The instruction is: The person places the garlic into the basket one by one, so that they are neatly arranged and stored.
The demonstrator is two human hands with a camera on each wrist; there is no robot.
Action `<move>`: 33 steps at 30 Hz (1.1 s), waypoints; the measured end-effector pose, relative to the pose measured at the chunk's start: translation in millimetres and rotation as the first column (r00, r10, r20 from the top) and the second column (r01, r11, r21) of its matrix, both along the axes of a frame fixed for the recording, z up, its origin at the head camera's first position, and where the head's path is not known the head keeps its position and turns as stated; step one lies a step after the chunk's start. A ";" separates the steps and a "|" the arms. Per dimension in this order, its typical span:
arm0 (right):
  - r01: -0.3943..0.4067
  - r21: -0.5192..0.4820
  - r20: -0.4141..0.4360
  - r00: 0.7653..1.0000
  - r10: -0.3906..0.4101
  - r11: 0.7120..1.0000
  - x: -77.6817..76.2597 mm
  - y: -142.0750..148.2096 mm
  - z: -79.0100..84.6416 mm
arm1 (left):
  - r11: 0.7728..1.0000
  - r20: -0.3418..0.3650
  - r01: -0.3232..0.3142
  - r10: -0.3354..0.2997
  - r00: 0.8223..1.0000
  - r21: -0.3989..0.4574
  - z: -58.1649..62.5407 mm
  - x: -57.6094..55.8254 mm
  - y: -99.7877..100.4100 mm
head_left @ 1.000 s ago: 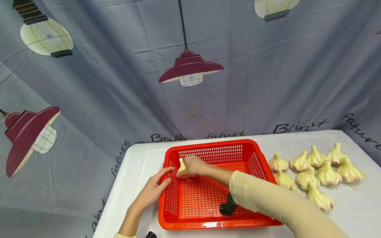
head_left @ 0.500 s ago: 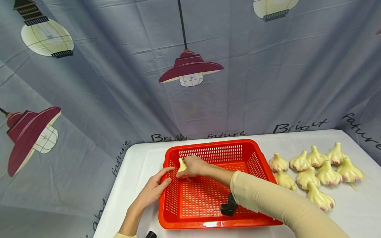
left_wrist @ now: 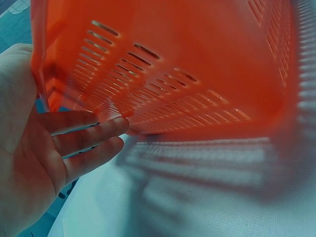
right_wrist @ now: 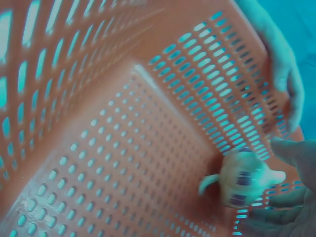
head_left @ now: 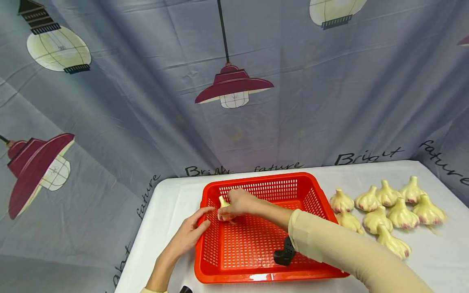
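A garlic bulb (right_wrist: 243,177) with purple patches and a pale stem lies inside the red plastic basket (head_left: 256,276), at its left wall. Around it is my right hand (head_left: 242,202), with thumb and fingers spread to either side of the bulb; the right wrist view shows a gap between thumb and bulb. My left hand (head_left: 188,232) rests at the basket's left rim with loosely straight fingers. Seen from the left wrist, several of its fingers (left_wrist: 94,155) extend along the outside of the slotted wall.
Several more garlic bulbs (head_left: 403,213) stand grouped on the white table (head_left: 176,195) right of the basket. A black wrist-worn device (head_left: 283,254) hangs below the right sleeve, over the basket. Behind the table hangs a grey curtain (head_left: 154,101) printed with lamps.
My right hand's fingers have loosened and lifted slightly from the garlic bulb, so more of the bulb shows. The left hand stays at the rim.
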State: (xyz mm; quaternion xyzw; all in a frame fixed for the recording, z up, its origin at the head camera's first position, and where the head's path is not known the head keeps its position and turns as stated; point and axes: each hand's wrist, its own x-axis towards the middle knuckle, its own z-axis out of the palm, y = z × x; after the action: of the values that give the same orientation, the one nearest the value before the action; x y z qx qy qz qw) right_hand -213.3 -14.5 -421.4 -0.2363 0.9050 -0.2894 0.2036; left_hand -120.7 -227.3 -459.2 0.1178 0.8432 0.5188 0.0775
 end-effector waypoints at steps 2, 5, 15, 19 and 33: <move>0.008 0.006 0.000 1.000 -0.008 1.000 -0.5 4.0 5.9 | 1.000 -0.002 -0.001 0.001 1.000 0.001 -0.4 0.2 0.6; 0.028 0.012 -0.010 1.000 -0.028 1.000 -1.3 10.1 14.5 | 1.000 0.000 -0.001 0.001 1.000 0.010 -0.6 0.6 0.7; 0.077 0.075 -0.358 0.933 -0.045 0.994 15.3 35.1 32.3 | 1.000 -0.011 -0.012 0.012 1.000 -0.006 0.1 2.6 1.9; 0.100 0.116 -0.476 0.879 -0.033 0.988 23.8 41.9 37.0 | 1.000 -0.010 -0.017 0.017 1.000 -0.006 1.1 2.6 0.5; 0.132 0.185 -0.507 0.862 -0.020 0.974 28.2 70.2 40.4 | 0.999 0.012 -0.003 0.002 1.000 0.037 1.0 2.2 0.5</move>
State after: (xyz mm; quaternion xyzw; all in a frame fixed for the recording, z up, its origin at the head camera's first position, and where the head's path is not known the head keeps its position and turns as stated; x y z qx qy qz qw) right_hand -185.1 55.7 -381.0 -0.2440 0.9611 -0.1271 -0.0261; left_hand -118.4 -226.8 -458.2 0.1150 0.8332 0.5350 0.0798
